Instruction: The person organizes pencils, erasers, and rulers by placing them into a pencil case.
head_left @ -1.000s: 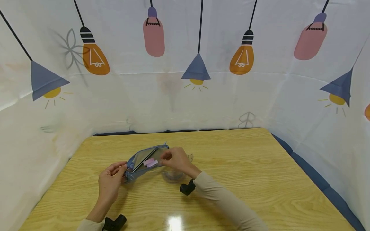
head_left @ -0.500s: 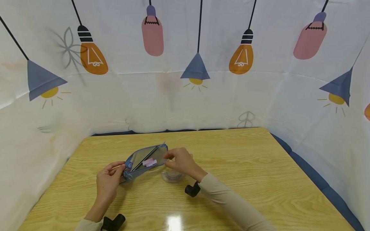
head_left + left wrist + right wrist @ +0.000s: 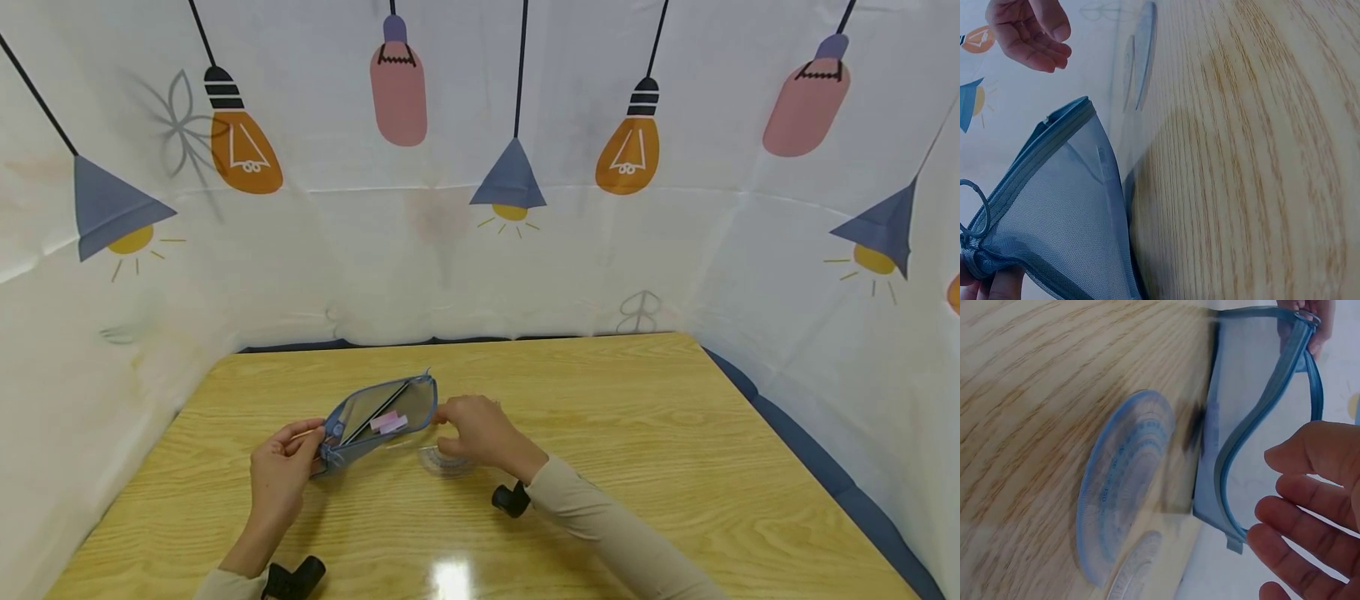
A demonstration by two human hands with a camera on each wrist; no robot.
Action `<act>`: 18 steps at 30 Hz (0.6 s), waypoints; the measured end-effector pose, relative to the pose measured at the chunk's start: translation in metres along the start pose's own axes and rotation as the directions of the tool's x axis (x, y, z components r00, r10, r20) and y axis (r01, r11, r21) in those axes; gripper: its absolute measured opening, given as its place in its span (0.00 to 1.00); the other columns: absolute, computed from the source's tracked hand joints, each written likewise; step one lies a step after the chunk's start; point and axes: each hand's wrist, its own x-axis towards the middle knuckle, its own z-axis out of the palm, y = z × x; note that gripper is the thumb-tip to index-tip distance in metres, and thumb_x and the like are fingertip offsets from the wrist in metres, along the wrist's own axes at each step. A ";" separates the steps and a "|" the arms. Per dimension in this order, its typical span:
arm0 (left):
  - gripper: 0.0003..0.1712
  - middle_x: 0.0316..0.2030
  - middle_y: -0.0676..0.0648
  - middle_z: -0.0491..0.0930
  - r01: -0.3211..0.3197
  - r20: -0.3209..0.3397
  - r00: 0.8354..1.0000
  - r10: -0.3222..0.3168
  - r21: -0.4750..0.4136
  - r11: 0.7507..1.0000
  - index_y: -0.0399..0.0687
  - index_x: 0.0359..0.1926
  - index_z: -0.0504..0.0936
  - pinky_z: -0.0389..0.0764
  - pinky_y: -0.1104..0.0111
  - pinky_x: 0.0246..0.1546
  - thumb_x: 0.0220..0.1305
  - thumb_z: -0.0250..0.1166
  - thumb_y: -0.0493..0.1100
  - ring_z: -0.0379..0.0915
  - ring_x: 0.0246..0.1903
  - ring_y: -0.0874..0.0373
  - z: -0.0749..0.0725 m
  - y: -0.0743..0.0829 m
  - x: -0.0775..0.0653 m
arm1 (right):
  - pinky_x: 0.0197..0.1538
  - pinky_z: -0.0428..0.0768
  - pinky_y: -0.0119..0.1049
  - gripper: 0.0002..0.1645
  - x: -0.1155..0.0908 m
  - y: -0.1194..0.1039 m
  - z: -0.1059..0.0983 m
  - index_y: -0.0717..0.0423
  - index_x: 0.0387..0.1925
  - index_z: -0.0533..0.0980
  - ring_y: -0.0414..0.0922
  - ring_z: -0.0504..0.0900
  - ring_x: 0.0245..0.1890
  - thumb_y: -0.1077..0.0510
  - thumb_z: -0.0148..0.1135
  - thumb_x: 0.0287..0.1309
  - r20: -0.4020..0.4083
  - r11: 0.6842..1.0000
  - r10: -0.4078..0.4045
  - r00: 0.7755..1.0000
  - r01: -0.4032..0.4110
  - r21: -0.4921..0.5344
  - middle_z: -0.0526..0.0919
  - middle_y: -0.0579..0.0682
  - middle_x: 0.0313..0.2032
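Note:
A blue mesh zip pouch [image 3: 358,450] stands unzipped on the table, its opening spread. Through the opening show a dark pencil-like stick [image 3: 375,414], a pink block [image 3: 385,421] and a paler block [image 3: 394,426], both eraser-like. My left hand [image 3: 277,475] pinches the pouch's left end near the zip. Close to the far right end hovers my right hand [image 3: 483,433], fingers loosely bent around nothing; whether a fingertip touches the rim I cannot tell. Below it a clear protractor [image 3: 1125,469] lies flat, and a second clear curved piece [image 3: 1138,569] lies beside it.
The wooden table [image 3: 600,450] runs back to a hanging white cloth [image 3: 525,275] printed with lamps. Dark blue fabric [image 3: 817,458] borders the table's right edge. A black wrist mount [image 3: 512,500] sticks out under the right wrist.
My right hand has drawn back a little to the right and down from the pouch's opening, and its fingers have loosened. My left hand keeps its grip, almost still.

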 end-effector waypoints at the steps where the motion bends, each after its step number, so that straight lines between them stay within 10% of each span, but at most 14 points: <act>1: 0.11 0.26 0.53 0.85 -0.001 0.000 1.000 0.001 -0.001 1.000 0.30 0.47 0.81 0.81 0.72 0.24 0.67 0.62 0.34 0.81 0.25 0.64 0.000 0.000 0.000 | 0.43 0.79 0.34 0.13 -0.001 0.000 0.000 0.54 0.44 0.84 0.39 0.82 0.40 0.57 0.67 0.56 0.000 1.000 0.001 1.000 -0.001 -0.013 0.85 0.47 0.40; 18: 0.12 0.26 0.53 0.85 0.006 -0.002 1.000 -0.006 -0.009 1.000 0.28 0.48 0.80 0.81 0.72 0.25 0.67 0.61 0.33 0.81 0.26 0.65 0.001 -0.002 -0.001 | 0.40 0.79 0.34 0.15 -0.016 0.003 0.009 0.52 0.45 0.83 0.40 0.81 0.37 0.50 0.67 0.58 0.106 0.969 -0.056 0.993 0.080 -0.234 0.83 0.45 0.40</act>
